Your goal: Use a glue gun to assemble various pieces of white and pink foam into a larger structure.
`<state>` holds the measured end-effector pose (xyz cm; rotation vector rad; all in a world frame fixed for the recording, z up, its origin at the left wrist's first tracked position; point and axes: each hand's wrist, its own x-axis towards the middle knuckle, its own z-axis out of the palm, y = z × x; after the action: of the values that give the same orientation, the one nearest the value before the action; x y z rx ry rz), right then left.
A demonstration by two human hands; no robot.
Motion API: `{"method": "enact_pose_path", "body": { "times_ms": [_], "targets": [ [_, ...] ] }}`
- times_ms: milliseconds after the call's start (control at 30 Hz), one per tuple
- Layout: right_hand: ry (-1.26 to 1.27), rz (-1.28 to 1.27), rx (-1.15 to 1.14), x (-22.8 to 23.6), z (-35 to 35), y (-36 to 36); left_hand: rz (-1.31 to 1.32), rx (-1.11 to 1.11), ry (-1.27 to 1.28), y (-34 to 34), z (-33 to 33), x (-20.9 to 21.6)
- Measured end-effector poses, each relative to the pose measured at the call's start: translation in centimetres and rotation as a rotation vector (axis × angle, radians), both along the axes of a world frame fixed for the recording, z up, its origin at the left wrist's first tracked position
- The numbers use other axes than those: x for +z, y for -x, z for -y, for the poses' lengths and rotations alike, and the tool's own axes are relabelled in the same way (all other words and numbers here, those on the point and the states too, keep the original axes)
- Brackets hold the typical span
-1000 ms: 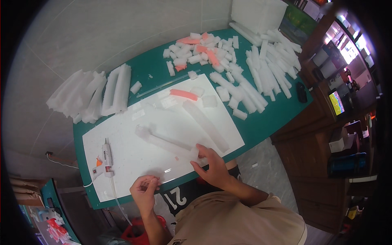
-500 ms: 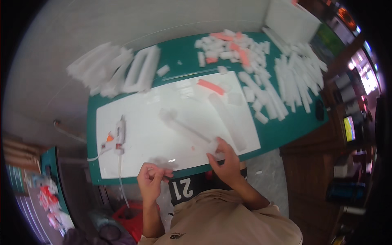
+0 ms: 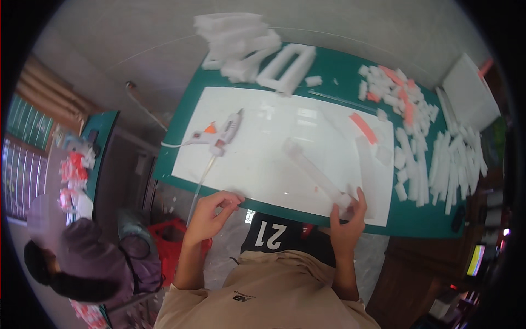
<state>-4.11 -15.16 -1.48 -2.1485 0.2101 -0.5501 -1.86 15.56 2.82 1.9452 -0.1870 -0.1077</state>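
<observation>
My right hand point(image 3: 348, 222) grips the near end of a long white foam strip point(image 3: 315, 172), thumb and fingers on either side. The strip slants away to the far left over a white board point(image 3: 263, 175). At the board's near edge my left hand point(image 3: 211, 216) hovers with loosely bent fingers and nothing visible in it. A white glue gun point(image 3: 227, 134) with an orange trigger lies on the board, a glue stick trailing from its back. Right of the held strip lie another flat white foam strip point(image 3: 364, 164) and a pink foam piece point(image 3: 363, 129).
The board rests on a green table point(image 3: 189, 104). White foam frames point(image 3: 287, 68) are stacked far left. White and pink foam blocks point(image 3: 402, 98) and foam strips point(image 3: 452, 170) are heaped at the right. A person point(image 3: 90, 252) sits at lower left beside a red plastic stool point(image 3: 170, 233).
The view has swung left, shifting the table rightward in the picture. My right hand stays at the foam strip's near end; my left remains by the board's near edge.
</observation>
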Motion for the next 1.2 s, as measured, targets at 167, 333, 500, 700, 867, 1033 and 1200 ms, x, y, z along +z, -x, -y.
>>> {"method": "enact_pose_path", "body": {
  "times_ms": [167,333,500,700,867,1033,1200],
  "targets": [
    [-0.07,-0.06,-0.03,0.2,-0.5,0.1,-0.212,-0.178,-0.107,2.0,-1.6,0.5],
    [-0.095,-0.051,-0.03,0.1,-0.5,0.1,-0.249,-0.234,-0.141,2.3,-1.9,-0.4],
    [-0.087,-0.087,-0.041,0.0,-0.5,0.1,-0.179,-0.318,-0.245,1.7,-1.8,-0.9],
    [-0.051,-0.069,-0.04,-0.3,-0.4,0.1,-0.116,-0.333,-0.322,1.5,-1.9,-1.5],
    [-0.017,-0.059,-0.042,-0.2,-0.3,0.0,-0.069,-0.363,-0.334,1.3,-1.8,-1.5],
    [0.043,-0.065,-0.038,-0.3,-0.3,0.0,-0.08,-0.357,-0.343,1.0,-1.5,-0.6],
    [0.03,-0.034,-0.019,-0.4,-0.6,0.1,-0.015,-0.336,-0.286,0.4,-2.3,0.5]
  ]
}}
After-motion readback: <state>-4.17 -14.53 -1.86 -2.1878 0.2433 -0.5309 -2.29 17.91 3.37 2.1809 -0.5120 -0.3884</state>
